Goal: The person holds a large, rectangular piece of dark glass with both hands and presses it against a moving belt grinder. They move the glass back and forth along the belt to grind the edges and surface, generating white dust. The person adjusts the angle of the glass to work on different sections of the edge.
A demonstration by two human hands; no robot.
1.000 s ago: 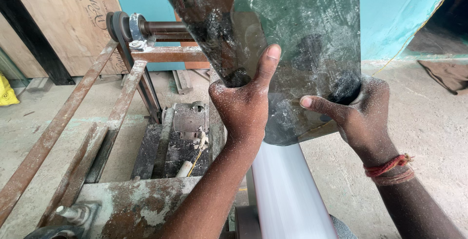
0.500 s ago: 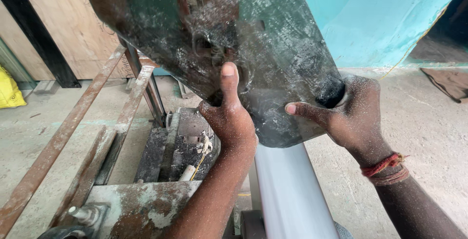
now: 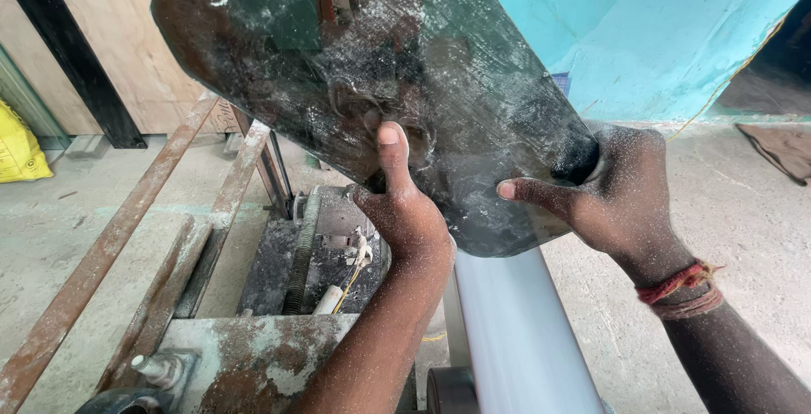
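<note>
Metal plate (image 3: 355, 84) held above the machine frame (image 3: 253, 363); left hand (image 3: 405, 211) under its lower edge, right hand (image 3: 621, 190) at its right edge; roller (image 3: 515, 338) below, between the arms.

Left hand (image 3: 405, 211) raised, thumb extended upward, fingers apparently curled out of sight. Right hand (image 3: 612, 194) at similar height — thumb pointing left, red thread at the wrist. Both forearms dusted white.

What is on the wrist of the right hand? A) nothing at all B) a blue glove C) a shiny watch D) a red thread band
D: a red thread band is wrapped around the wrist just below the right hand, which grips the edge of the big dusty metal cover; no watch or glove shows.
</note>
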